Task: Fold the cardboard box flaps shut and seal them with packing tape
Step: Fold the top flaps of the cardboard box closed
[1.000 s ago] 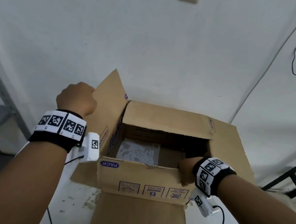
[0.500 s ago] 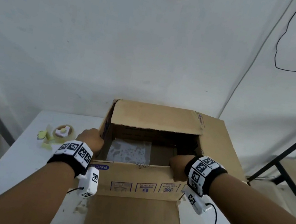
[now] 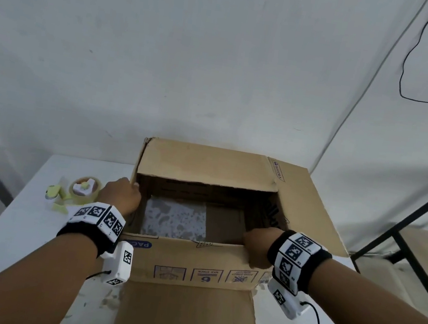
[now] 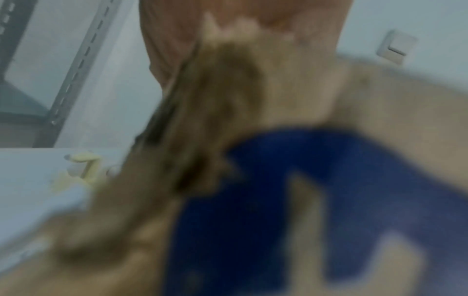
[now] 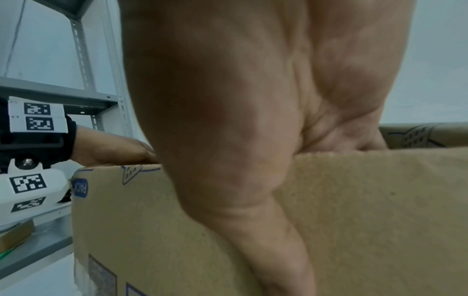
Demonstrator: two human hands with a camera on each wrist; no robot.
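Head view shows the box (image 3: 195,242) standing open on the white counter (image 3: 16,229), its near flap (image 3: 184,315) hanging down toward you and the right flap (image 3: 308,209) splayed outward. Your right hand (image 3: 256,248) grips the near wall's top edge, thumb down the outside and fingers (image 5: 354,128) hooked over it, likely to steady the box. Your left hand (image 3: 120,195) sits at the left wall, where the left flap seems tucked down inside; its fingers are hidden and the left wrist view is blurred, so you cannot tell how they lie. The tape roll (image 3: 85,187) waits just left of that hand, ready for sealing.

A second ago the left flap stood upright under your left hand and hid the tape; now it is down, and the far flap (image 3: 207,163) leans inward as before.
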